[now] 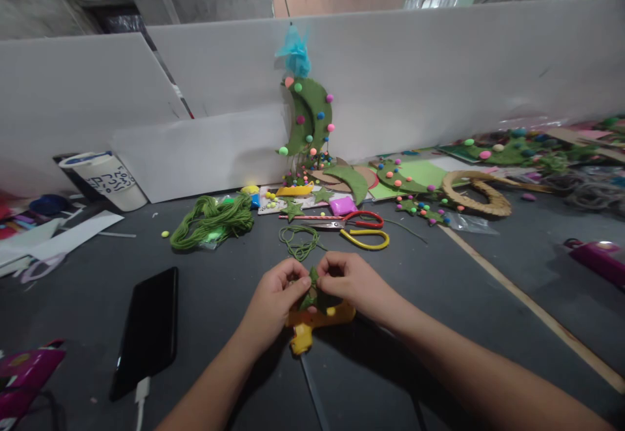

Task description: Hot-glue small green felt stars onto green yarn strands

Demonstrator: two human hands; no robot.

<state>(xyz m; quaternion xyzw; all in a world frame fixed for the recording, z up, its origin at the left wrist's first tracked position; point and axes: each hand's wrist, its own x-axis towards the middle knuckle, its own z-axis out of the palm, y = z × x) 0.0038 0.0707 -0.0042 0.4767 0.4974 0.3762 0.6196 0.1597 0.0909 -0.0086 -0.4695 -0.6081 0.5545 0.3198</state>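
Note:
My left hand (277,291) and my right hand (349,281) meet at the middle of the dark table, fingers pinched together on a small green felt piece (313,293) held between them. Just beneath the hands lies a yellow glue gun (312,327), its cord running toward me. A loose loop of green cord (299,241) lies just beyond the hands.
A black phone (146,330) on a white cable lies at left. Beyond are a green yarn bundle (212,221), scissors with red and yellow handles (359,226), green felt crescents with pompoms (308,118), a straw crescent (481,193), a paper cup (107,180) and white boards behind.

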